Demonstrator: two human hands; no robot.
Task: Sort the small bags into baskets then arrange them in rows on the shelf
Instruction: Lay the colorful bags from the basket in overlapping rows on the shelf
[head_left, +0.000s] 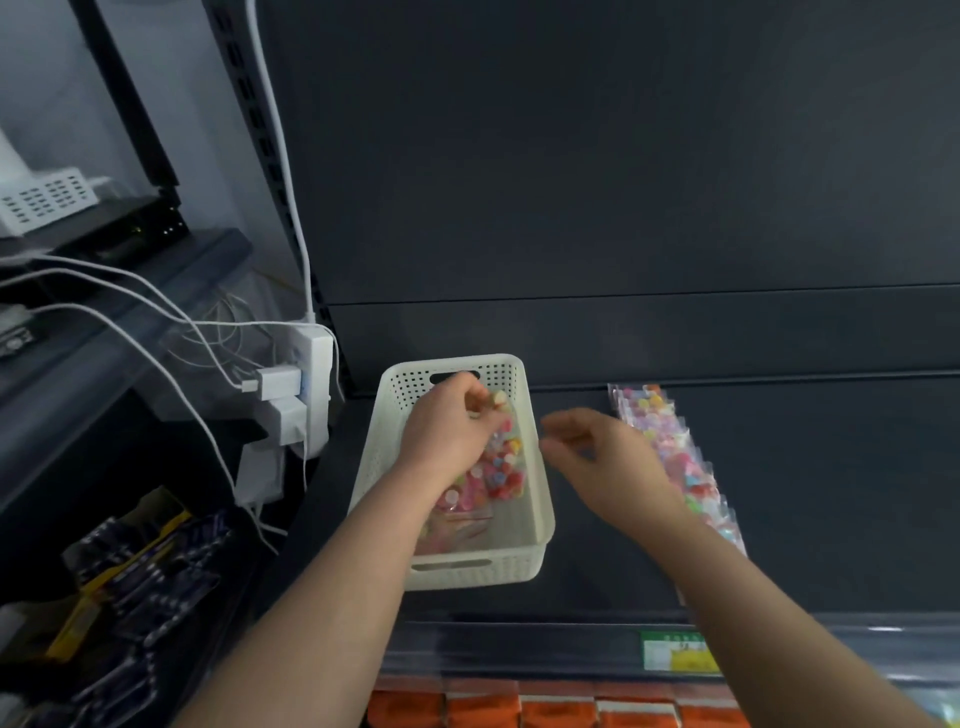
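Note:
A white perforated basket (537, 499) stands on the dark shelf (831, 493) and holds small clear bags of coloured beads (501, 470). My left hand (449, 426) is inside the basket with its fingers curled round one of these bags near the far wall. To the right of the basket, my right hand (597, 452) hovers with loose, relaxed fingers and nothing in it. Beyond that hand, a row of overlapping bead bags (685, 457) runs from the shelf's back toward its front edge, partly hidden by my right forearm.
A white power strip with plugs and cables (291, 395) hangs at the shelf's left post. Dark and yellow packets (135, 571) fill the lower left. Orange packs (561, 706) sit on the shelf below, under a green price label (672, 652).

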